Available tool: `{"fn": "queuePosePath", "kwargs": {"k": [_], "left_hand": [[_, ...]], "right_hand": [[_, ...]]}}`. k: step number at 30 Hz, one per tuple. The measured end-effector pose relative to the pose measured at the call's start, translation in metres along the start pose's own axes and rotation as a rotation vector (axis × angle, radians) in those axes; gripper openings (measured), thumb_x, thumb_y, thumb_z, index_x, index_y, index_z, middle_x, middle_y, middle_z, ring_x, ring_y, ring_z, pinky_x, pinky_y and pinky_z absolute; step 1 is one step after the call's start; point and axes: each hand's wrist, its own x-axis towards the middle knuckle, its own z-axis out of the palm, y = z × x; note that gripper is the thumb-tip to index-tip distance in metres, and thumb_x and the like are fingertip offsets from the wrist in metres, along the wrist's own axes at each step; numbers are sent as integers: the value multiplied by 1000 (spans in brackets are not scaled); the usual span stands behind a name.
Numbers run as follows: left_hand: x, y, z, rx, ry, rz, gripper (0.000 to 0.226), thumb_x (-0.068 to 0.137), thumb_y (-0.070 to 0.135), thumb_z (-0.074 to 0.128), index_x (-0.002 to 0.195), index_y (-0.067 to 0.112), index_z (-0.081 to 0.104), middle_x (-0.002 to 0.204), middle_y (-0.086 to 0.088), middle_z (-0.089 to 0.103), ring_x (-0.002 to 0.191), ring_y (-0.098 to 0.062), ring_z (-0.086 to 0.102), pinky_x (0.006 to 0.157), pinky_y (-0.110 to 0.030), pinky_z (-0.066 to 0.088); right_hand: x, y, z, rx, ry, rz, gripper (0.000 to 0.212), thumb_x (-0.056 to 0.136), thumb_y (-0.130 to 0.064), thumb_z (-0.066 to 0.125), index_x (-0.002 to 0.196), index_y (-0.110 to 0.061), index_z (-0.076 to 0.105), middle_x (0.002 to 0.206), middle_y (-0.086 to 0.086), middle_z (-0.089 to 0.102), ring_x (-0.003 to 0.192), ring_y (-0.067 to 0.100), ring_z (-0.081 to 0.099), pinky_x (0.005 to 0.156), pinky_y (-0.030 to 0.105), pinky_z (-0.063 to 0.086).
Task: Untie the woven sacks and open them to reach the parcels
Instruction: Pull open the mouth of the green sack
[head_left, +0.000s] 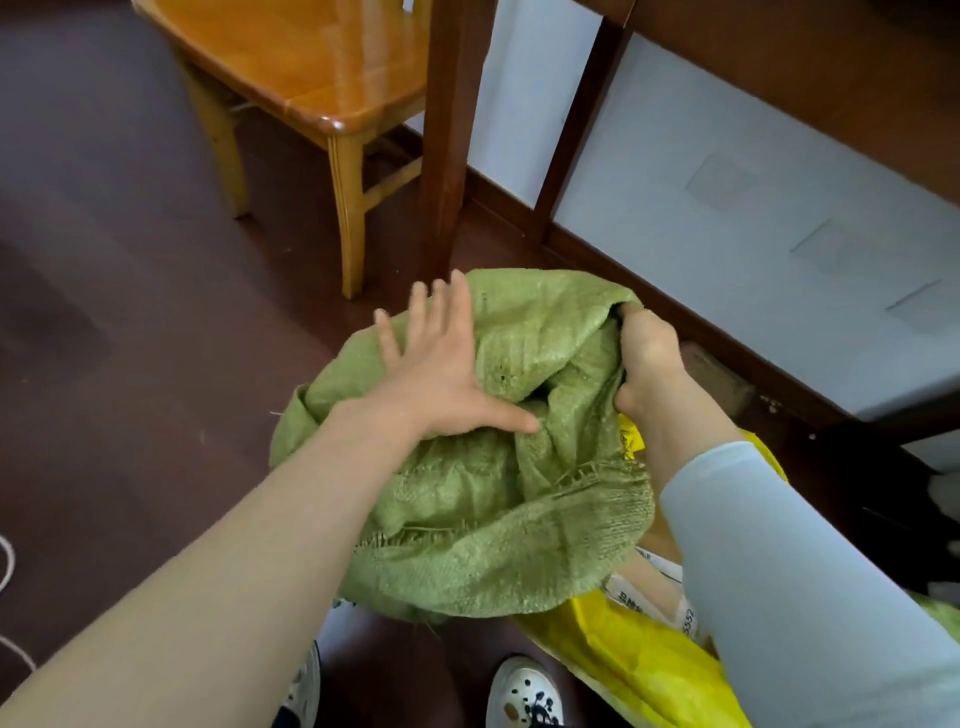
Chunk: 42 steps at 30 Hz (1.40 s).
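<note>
Nearest to me, my two white shoes (524, 693) with dark spots stand on the dark brown floor (130, 364). Just to their right lies a yellow plastic bag (623, 660), with a parcel (649, 590) bearing a printed label showing at its top. The green woven sack (483, 519) sits crumpled on the floor right in front of my feet. Its frayed mouth edge is folded over toward me, and it overlaps the yellow bag on the right. My left hand (441, 374) lies flat on the upper left of the sack, fingers spread and straight, thumb pressing into the weave. My right hand (647, 353) is well apart from it on the sack's far right side. It is closed in a fist around a bunched fold of the cloth, and a pale blue sleeve (779, 571) covers that forearm. A bit of white cord (8, 571) lies on the floor at the left edge of the view. Beyond the sack rise two dark wooden table legs (447, 130). A light wooden chair (311, 67) stands to their left, and behind them a pale wall (727, 182) meets the floor along a dark skirting board.
</note>
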Motion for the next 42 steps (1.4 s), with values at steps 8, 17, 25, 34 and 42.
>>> {"fn": "queuePosePath", "kwargs": {"k": [8, 17, 25, 34, 42], "left_hand": [[27, -35, -26, -648, -13, -213, 26, 86, 35, 63, 84, 9, 69, 66, -5, 61, 53, -14, 55, 57, -23, 47], [44, -56, -45, -1191, 25, -642, 39, 93, 43, 48, 113, 11, 60, 83, -8, 66, 74, -24, 63, 59, -33, 49], [47, -74, -68, -1602, 270, -708, 33, 98, 35, 39, 90, 11, 61, 92, -6, 66, 68, -19, 62, 46, -31, 51], [20, -61, -37, -316, 296, -670, 95, 74, 74, 44, 148, 24, 10, 155, -14, 10, 143, -33, 5, 112, -60, 3], [-35, -86, 38, -739, 168, -1122, 143, 47, 71, 76, 148, 10, -6, 154, -23, 3, 142, -41, 7, 115, -52, 11]], "right_hand": [[16, -27, -22, -517, -6, -319, 18, 68, -32, 74, 71, -17, 65, 81, 1, 68, 88, 24, 67, 84, 38, 54], [-26, 0, 2, -1254, 209, -588, 99, 70, -81, 44, 145, -20, 24, 151, 16, 20, 136, 37, 22, 108, 50, 21], [-6, 48, 0, -856, -177, -210, 51, 80, 2, 52, 129, -14, 55, 122, 16, 60, 102, 30, 63, 91, 38, 52], [-49, 27, 5, -1422, 82, -330, 106, 67, -80, 50, 141, -8, 29, 140, 15, 39, 128, 34, 39, 100, 44, 38], [-55, 77, 11, -1389, -209, -64, 38, 89, -37, 52, 112, -6, 58, 119, 14, 63, 108, 31, 62, 93, 39, 51]]}}
